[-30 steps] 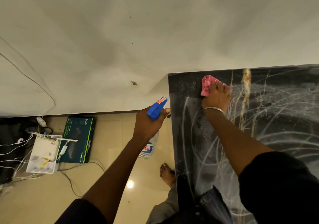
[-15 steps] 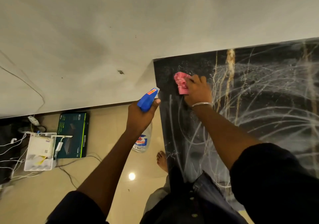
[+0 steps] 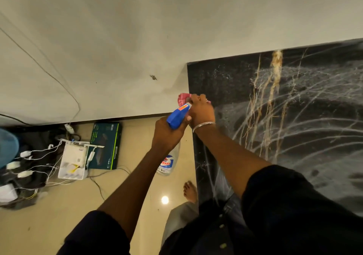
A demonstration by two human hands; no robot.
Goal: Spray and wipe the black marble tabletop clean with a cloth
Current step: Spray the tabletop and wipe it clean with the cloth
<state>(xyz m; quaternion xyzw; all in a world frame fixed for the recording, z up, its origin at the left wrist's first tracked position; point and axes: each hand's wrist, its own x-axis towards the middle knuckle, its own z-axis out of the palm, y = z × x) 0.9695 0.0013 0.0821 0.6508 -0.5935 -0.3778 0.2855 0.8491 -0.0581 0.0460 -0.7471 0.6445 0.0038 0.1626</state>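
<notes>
Since a second ago the right hand (image 3: 201, 112) has dragged the pink cloth (image 3: 183, 98) from the back of the counter (image 3: 294, 117) out to its left edge, where the cloth now pokes past the rim; it sits bunched under clenched fingers, mostly hidden by the hand. The left hand (image 3: 168, 134) has stayed off the side of the counter, wrapped round the neck of the spray bottle (image 3: 177, 117); its blue head now nearly touches the right hand, and its clear body hangs below the fist over the floor (image 3: 127, 205).

That cloth is soft and light, so it likely needs a flat palm pressing down to keep it from rolling up; bunched as it is, only a small patch seems to meet the stone. Polished black marble with pale streaks looks slick when wet; the cloth should glide easily. By its look the bottle is light plastic, probably part full; the neck below the trigger is the sensible hold. A green box (image 3: 105, 146) and a tangle of cables (image 3: 39, 156) lie on the floor, well apart from the work.
</notes>
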